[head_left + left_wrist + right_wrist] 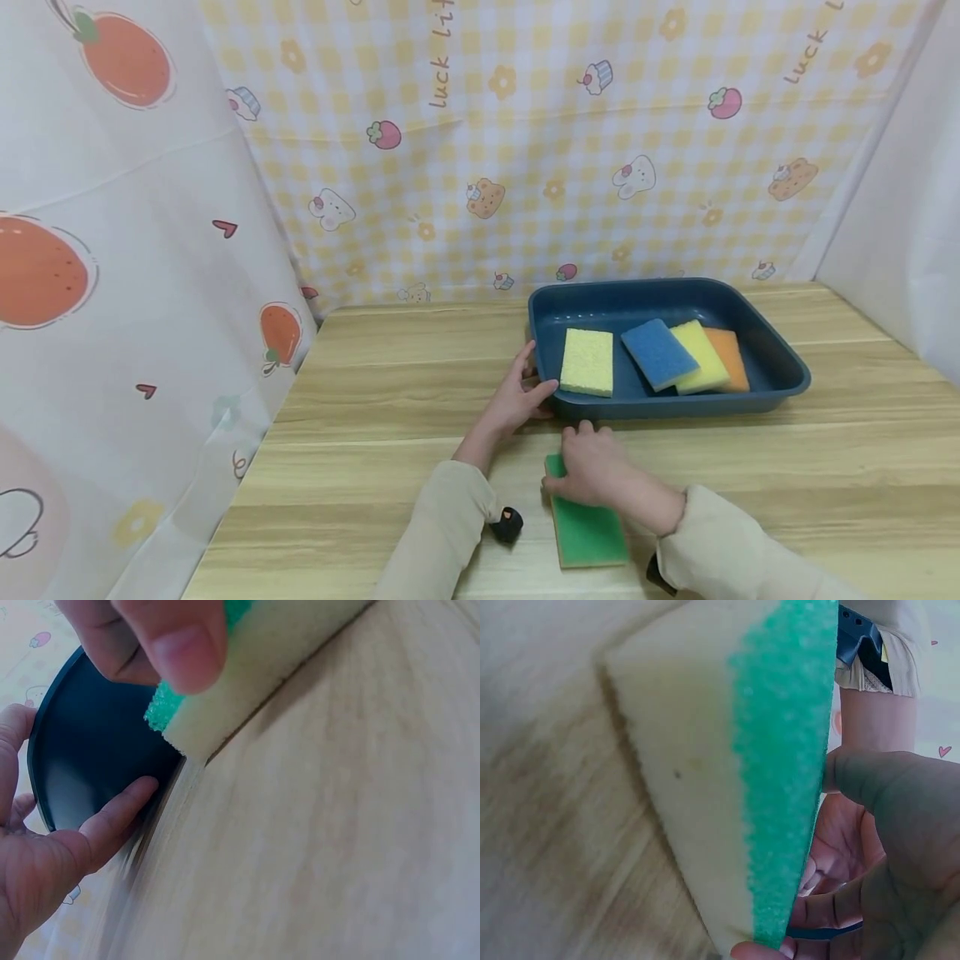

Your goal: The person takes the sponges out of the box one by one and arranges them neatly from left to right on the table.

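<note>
At the left front corner of the dark blue tray [660, 407], my left hand [513, 402] holds the outside, thumb at the rim and fingers spread along the wall; the left wrist view has this hand [45, 862] against the tray [97, 742]. My right hand [603, 471] grips a green-topped sponge [591, 533] by its far end, just in front of the tray. In the right wrist view, thumb and fingers of the right hand [907, 840] pinch the sponge [787, 750], whose pale layer faces the wooden table.
Inside the tray, a pale yellow sponge [587, 360] lies at the left; blue [658, 353], yellow [703, 354] and orange [729, 354] sponges overlap further right. Patterned cloth [450, 208] hangs behind the wooden table [360, 467] and at both sides.
</note>
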